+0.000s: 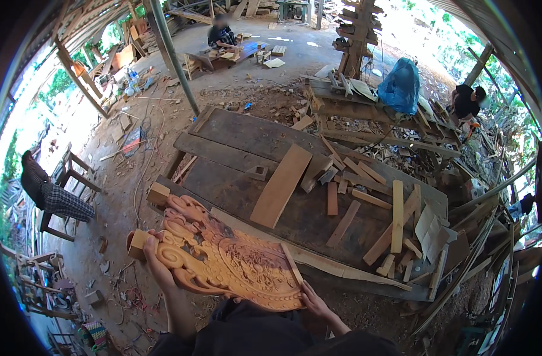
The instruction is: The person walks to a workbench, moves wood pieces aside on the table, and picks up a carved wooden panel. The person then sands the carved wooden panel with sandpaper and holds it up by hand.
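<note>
A carved wooden panel (235, 258), orange-brown with scrolls, leaf shapes and openings cut through it, is held tilted in front of my body. My left hand (159, 270) grips its left end, close to a squared wooden block (137, 244) there. Another squared block (159, 193) stands out at the panel's far left corner. At the straight right edge, my right hand (316, 304) holds the panel, its fingers partly hidden beneath. The panel's far side overlaps the near edge of a dark wooden workbench (223, 178).
On the bench lie a wide plank (281, 185), a pale strip (397, 216) and several offcuts. Behind it, a blue plastic bag (398, 86) sits on a second bench. One person (222, 37) sits far off, another (466, 101) crouches at right, a third (51, 193) is at left.
</note>
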`<state>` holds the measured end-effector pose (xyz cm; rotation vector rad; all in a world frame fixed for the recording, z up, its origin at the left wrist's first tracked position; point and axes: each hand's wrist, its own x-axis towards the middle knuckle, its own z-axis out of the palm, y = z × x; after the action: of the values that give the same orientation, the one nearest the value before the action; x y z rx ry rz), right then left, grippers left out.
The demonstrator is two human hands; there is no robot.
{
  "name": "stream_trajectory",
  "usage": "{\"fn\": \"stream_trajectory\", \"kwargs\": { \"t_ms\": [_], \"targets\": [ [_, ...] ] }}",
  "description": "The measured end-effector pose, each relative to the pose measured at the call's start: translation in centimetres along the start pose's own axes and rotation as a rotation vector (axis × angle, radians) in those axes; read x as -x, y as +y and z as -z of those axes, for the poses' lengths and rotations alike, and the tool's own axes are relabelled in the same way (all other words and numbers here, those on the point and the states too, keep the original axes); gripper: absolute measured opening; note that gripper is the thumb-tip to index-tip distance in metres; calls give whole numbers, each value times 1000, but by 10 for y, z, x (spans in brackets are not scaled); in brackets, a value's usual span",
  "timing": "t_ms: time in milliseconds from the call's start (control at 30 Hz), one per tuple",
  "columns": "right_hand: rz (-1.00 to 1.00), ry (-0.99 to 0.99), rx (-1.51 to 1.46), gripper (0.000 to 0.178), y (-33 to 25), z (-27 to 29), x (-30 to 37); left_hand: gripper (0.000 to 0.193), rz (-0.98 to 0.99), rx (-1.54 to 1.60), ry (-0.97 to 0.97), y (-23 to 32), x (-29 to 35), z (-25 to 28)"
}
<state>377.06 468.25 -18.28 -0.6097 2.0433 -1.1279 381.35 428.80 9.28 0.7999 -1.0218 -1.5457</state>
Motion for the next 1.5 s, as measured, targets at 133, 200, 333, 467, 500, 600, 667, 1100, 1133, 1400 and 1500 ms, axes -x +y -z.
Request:
{"fn": "stream_trajectory", "kwargs": {
  "t_ms": [133,200,333,467,500,600,667,1100,1133,1400,1500],
  "targets": [
    [-14,-23,45,56,7,-2,19,29,28,25,-21,0,2,1],
    [2,-8,46,56,11,-6,12,29,42,34,-11,-1,3,0],
    [-24,5,61,56,15,-15,-11,30,1,34,-35,-1,4,-1],
    [-128,-16,4,57,13,-16,-30,32,0,32,-70,0,4,-3],
    [-55,-12,-2,57,12,-15,-35,32,-6,28,-44,0,4,-4],
    [-84,-43,-20,59,10,-13,-46,32,-25,26,-65,1,4,-5],
    [-153,-43,-13,61,8,-14,-56,33,-53,5,-84,1,4,-6],
    [-125,-4,100,60,29,-25,-156,31,-28,27,-71,3,3,-4],
    [-109,-6,128,60,32,-25,-167,30,-42,34,-60,1,4,-3],
    [-201,3,208,60,24,-27,-196,27,-41,67,-67,0,-1,4],
    [-249,57,396,57,15,-27,-193,27,34,83,-26,0,0,6]
  ]
}}
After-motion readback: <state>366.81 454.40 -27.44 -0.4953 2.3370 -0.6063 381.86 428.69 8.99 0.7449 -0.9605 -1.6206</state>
